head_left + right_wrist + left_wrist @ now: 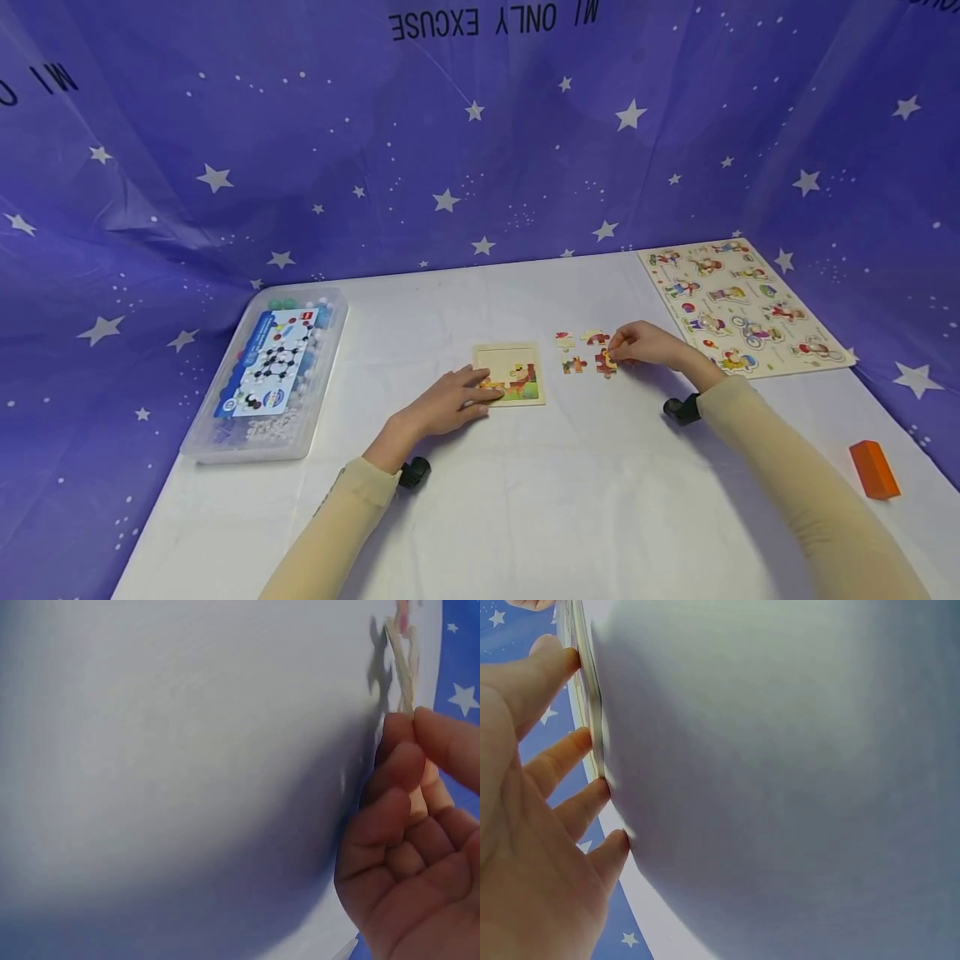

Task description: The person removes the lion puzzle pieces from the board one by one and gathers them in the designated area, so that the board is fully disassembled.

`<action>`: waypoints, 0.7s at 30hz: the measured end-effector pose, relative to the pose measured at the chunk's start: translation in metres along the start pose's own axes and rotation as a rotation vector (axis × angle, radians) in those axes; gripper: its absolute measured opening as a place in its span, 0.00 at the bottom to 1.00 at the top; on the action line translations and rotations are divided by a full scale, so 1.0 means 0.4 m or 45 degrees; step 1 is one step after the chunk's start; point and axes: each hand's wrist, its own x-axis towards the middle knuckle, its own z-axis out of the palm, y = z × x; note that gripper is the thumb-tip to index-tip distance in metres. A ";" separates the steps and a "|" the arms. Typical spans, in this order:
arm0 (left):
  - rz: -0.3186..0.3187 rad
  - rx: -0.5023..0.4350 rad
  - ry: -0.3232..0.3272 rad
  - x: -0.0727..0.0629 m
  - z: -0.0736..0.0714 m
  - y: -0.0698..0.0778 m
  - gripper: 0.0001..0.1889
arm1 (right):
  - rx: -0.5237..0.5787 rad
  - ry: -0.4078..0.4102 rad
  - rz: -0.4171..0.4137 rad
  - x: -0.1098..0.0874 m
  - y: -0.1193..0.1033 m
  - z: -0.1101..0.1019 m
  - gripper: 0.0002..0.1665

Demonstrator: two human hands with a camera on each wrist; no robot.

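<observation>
A small square jigsaw tray (pixel 542 379) lies flat on the table, with a few colourful pieces fitted along its lower and right parts. My left hand (pixel 444 404) rests on its left side, fingers spread and fairly straight. In the left wrist view, fingertips of that hand (pixel 547 847) touch the tray's edge (pixel 591 694). To the right, my right hand (pixel 651 343) pinches a jigsaw piece (pixel 604 362) between thumb and fingers. The right wrist view shows this piece (pixel 401 664) edge-on, tilted off the table. Beside it lie loose pieces (pixel 574 365), (pixel 565 339) with another (pixel 596 337) above.
A clear plastic case (pixel 318 375) with a molecule-model label stands at the left. On the far right lies a wooden picture board (pixel 806 367) with several figures. An orange block (pixel 874 470) sits near the right table edge. A purple starry curtain (pixel 390 167) hangs behind.
</observation>
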 end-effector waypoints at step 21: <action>-0.040 -0.046 -0.003 -0.002 0.001 0.000 0.19 | -0.348 -0.024 -0.196 0.060 -0.181 0.136 0.13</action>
